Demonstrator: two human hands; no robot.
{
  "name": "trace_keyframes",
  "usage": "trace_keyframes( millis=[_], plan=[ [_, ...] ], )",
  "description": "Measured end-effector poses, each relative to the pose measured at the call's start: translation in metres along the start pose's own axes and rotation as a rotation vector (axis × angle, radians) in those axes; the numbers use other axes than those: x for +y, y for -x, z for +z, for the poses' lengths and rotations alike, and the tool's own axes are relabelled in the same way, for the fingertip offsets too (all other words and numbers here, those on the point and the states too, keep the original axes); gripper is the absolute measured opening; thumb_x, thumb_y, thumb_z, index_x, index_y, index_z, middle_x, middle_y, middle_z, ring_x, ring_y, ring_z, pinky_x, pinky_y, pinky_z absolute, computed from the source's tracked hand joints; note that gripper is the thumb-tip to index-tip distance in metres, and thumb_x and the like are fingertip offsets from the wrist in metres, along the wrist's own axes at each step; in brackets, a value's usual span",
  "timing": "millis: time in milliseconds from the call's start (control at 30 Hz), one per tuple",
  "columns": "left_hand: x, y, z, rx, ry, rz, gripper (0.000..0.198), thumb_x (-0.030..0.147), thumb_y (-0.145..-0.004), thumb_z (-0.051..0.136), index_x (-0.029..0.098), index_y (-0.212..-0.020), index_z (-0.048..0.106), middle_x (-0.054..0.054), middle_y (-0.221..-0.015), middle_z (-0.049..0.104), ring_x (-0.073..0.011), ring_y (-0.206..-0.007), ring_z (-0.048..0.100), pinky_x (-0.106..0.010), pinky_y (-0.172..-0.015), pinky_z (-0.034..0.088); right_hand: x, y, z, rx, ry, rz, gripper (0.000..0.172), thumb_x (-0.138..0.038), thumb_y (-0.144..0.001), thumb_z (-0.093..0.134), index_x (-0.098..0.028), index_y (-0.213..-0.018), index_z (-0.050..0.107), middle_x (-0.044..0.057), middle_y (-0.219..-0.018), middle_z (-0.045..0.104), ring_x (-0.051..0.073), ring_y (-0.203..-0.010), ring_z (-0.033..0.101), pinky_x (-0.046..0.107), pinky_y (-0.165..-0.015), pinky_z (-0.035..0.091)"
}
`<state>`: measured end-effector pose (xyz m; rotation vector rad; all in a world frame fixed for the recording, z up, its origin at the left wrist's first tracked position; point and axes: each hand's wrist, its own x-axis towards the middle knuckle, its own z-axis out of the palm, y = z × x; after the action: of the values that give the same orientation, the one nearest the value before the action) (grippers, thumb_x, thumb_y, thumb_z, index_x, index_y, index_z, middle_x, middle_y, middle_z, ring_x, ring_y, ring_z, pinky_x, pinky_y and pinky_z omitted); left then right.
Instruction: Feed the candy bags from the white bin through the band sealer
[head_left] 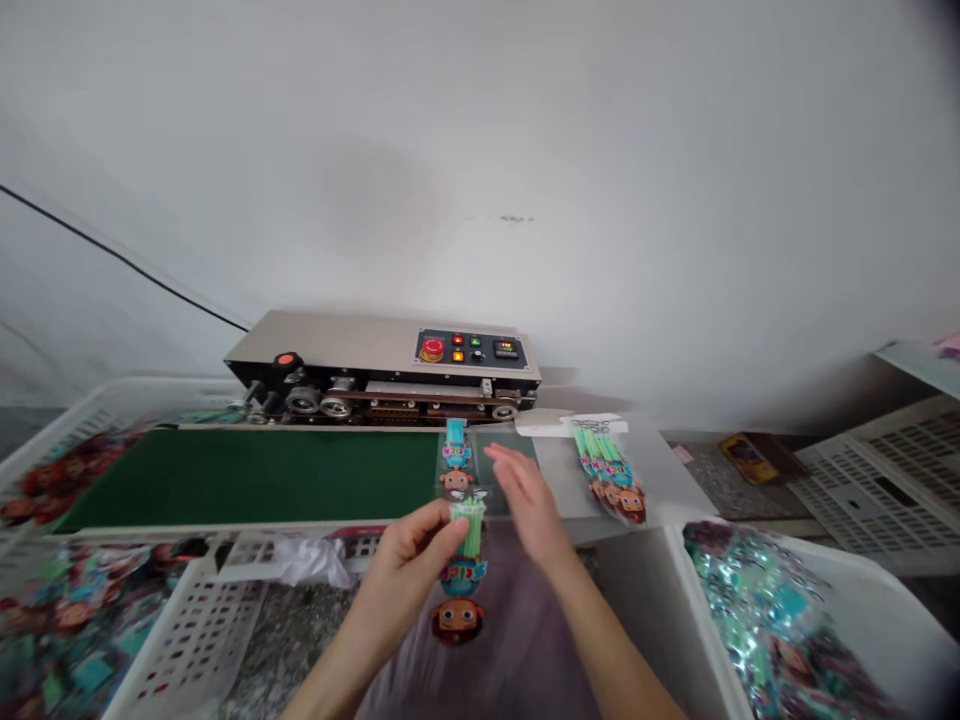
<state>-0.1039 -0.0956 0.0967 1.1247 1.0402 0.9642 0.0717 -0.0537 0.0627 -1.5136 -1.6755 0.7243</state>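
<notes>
While the left hand (420, 548) pinches 1 bag (463, 575) at lower centre, the right hand (529, 502), centre, is loosely open, seemingly empty. A 2nd bag (455, 458) lies on the green belt (300, 472) just above; the edges look nearly overlapping, so the held bag could snag or skew it.

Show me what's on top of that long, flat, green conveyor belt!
A clear plastic packet, part blue, with a cartoon face, lies on the belt, near its right end. The bare right hand blocks part of that end; anything there is hidden.
</notes>
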Motion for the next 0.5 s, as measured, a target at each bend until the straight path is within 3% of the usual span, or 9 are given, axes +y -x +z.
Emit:
trace_keyframes(
  millis=[100,200,267,400,500],
  plan=[
    [0.0,-0.002,0.009,0.008,-0.04,0.047,0.043,0.055,-0.086,0.06,0.018,-0.066,0.057,0.003,-0.063,0.045,-0.0114,-0.061,0.04,-0.023,-0.056,0.034,-0.031,0.013,-0.029,-0.15,-0.394,0.02,0.042,-0.051,-0.102,0.038,-0.027,-0.111,0.071,0.006,-0.116,0.071,0.022,-0.111,0.063,0.036,-0.096,0.049],
    [0.004,-0.003,0.019,0.007,-0.057,0.075,0.041,0.053,-0.086,0.059,0.018,-0.065,0.057,0.003,-0.061,0.045,-0.0117,-0.061,0.04,-0.023,-0.057,0.033,-0.053,0.024,-0.044,-0.074,-0.343,-0.047,0.024,-0.043,-0.094,0.059,-0.024,-0.086,0.071,0.002,-0.091,0.066,0.018,-0.089,0.061,0.028,-0.078,0.048],
    [0.008,-0.003,0.025,0.012,-0.046,0.082,0.038,0.051,-0.085,0.06,0.017,-0.068,0.061,0.003,-0.063,0.05,-0.0121,-0.062,0.043,-0.023,-0.058,0.036,-0.06,0.029,-0.047,0.006,-0.278,-0.067,0.021,-0.036,-0.092,0.062,-0.023,-0.077,0.068,0.001,-0.083,0.061,0.017,-0.081,0.057,0.028,-0.071,0.044],
    [0.017,-0.002,0.035,0.054,0.02,0.131,0.027,0.043,-0.082,0.065,0.017,-0.082,0.068,0.001,-0.072,0.059,-0.0125,-0.067,0.049,-0.022,-0.061,0.04,-0.065,0.032,-0.053,0.011,-0.261,-0.09,0.016,-0.028,-0.09,0.061,-0.024,-0.077,0.069,0.0,-0.08,0.059,0.016,-0.078,0.056,0.028,-0.069,0.042],
    [0.02,-0.003,0.039,0.086,0.016,0.189,0.022,0.038,-0.081,0.068,0.017,-0.077,0.065,0.003,-0.068,0.055,-0.0109,-0.063,0.047,-0.022,-0.058,0.038,-0.071,0.035,-0.059,0.033,-0.242,-0.094,0.012,-0.024,-0.086,0.062,-0.024,-0.076,0.066,-0.001,-0.077,0.059,0.016,-0.075,0.056,0.028,-0.067,0.042]
  ],
)
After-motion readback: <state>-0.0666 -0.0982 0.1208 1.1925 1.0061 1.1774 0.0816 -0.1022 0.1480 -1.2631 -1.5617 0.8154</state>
